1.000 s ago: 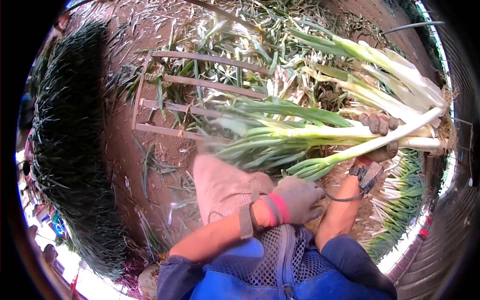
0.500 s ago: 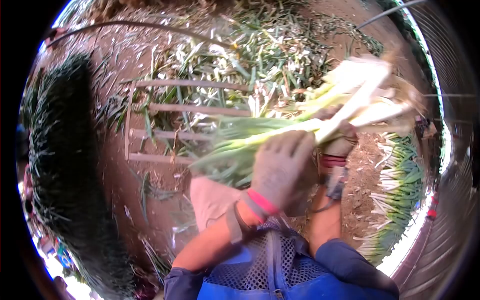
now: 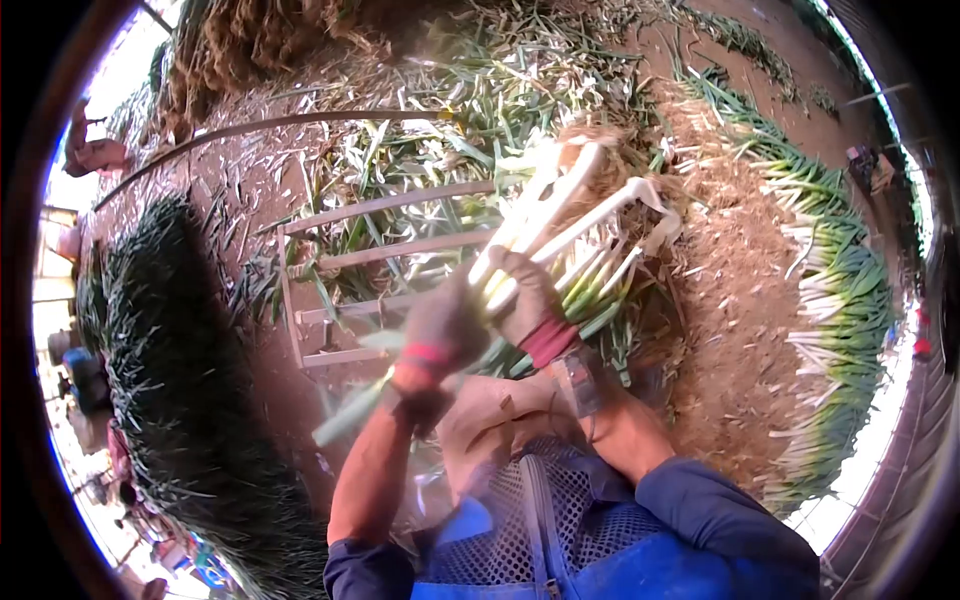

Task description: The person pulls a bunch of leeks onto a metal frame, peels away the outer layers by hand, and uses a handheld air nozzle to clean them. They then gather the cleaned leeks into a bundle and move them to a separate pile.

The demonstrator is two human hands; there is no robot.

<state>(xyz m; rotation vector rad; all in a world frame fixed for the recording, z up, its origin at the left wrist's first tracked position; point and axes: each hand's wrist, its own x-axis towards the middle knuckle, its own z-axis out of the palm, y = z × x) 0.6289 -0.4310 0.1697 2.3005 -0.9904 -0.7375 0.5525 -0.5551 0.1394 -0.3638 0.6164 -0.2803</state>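
My left hand (image 3: 447, 322), in a dusty glove and blurred by motion, is closed around large green onions (image 3: 548, 205). Their white shafts and fibrous roots point up and away; green leaves trail below the hand to the lower left. Right beside it, my right hand (image 3: 528, 300), also gloved, has its fingers closed on the white shafts. More green onions (image 3: 600, 275) lie just beyond and to the right of that hand, partly hidden by it. A slatted frame (image 3: 395, 203) stands in front on the left.
Stripped leaves (image 3: 440, 150) cover the ground ahead. A tall dark-green stack of onions (image 3: 180, 400) stands at left. A curving row of onions (image 3: 830, 300) lies on the soil at right. A rooty pile (image 3: 260, 50) sits at the far left, near a curved bar (image 3: 270, 121).
Both hands have shifted left, and the onions have swung from pointing right to pointing up and away. The right hand now shows clearly beside the left. The view has turned slightly.
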